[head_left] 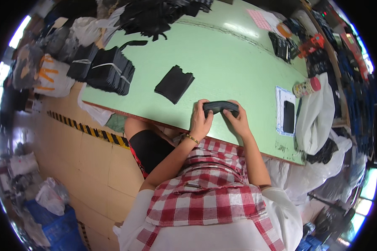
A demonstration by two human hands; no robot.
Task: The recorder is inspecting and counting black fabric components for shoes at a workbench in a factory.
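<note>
A thick stack of black flat pieces (220, 105) is held above the front edge of the green table (222, 54), bowed upward in the middle. My left hand (201, 120) grips its left end, thumb on the near side and fingers behind. At the other end my right hand (238, 121) grips it the same way. Beyond my left hand, a smaller pile of black notched pieces (174, 85) lies flat on the table. Farther left stand bundles of black pieces (111, 71) tied with white bands.
Black strips (148, 19) are heaped at the far left. On the right are a phone (288, 117) on a white sheet, a jar with a red lid (307, 87) and a white plastic bag (316, 121). Yellow-black tape (88, 130) marks the floor; a blue crate (60, 228) sits lower left.
</note>
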